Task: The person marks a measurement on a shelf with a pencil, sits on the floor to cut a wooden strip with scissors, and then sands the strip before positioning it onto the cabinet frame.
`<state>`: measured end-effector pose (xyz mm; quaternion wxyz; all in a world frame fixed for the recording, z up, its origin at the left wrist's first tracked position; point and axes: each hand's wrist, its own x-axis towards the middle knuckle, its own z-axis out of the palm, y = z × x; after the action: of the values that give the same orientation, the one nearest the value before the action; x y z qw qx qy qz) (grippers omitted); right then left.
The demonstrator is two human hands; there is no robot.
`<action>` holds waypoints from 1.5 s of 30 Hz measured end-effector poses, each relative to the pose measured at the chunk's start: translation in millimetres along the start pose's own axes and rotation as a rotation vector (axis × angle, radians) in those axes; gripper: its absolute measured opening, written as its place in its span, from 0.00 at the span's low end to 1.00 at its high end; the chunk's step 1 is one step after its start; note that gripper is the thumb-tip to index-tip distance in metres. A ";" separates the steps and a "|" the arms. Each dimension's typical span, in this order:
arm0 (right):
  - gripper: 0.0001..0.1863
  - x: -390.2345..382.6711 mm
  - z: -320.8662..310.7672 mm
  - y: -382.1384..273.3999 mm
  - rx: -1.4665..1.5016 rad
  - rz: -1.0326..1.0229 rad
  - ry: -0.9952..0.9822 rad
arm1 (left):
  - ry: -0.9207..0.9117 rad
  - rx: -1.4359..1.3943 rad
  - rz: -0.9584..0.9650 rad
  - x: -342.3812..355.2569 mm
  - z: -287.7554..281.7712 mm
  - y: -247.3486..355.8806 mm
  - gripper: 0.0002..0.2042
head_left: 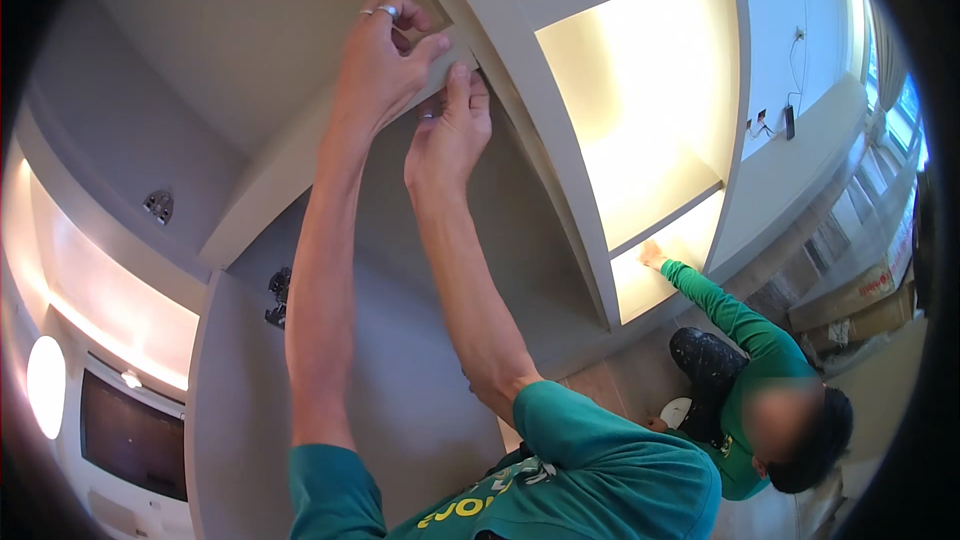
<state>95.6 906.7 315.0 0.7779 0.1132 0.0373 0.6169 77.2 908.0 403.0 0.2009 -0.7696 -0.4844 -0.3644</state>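
Note:
Both my hands are raised inside a grey cabinet, where a shelf board meets an upright panel. My left hand, with rings on its fingers, is above the board's front edge. Its fingers are curled in and the thumb points toward the panel; anything small between them is hidden. Just below and to the right, my right hand is at the board's end beside the panel. Its thumb presses close to the bent fingers, and whatever lies between them cannot be made out.
A lit shelf unit stands right of the panel. A co-worker in a green top crouches at lower right, one hand reaching into its bottom compartment. Dark hinges and a metal hinge sit at left. Cardboard boxes lie far right.

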 end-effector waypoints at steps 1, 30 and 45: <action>0.09 3.4 0.2 1.5 0.020 -0.011 -0.005 | -0.027 -0.010 -0.043 0.8 0.2 -0.1 0.11; 0.21 15.4 -2.4 1.9 -0.291 0.015 -0.164 | 0.043 0.031 -0.001 -7.6 -4.8 -8.0 0.16; 0.19 -30.7 -38.6 19.7 -0.851 -0.666 -0.129 | 0.634 0.432 0.256 -67.4 -50.0 -79.4 0.05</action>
<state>61.9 886.1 279.3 0.9092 -0.1920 -0.2296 0.2894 -29.8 870.3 381.3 0.5412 -0.6133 -0.3641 -0.4454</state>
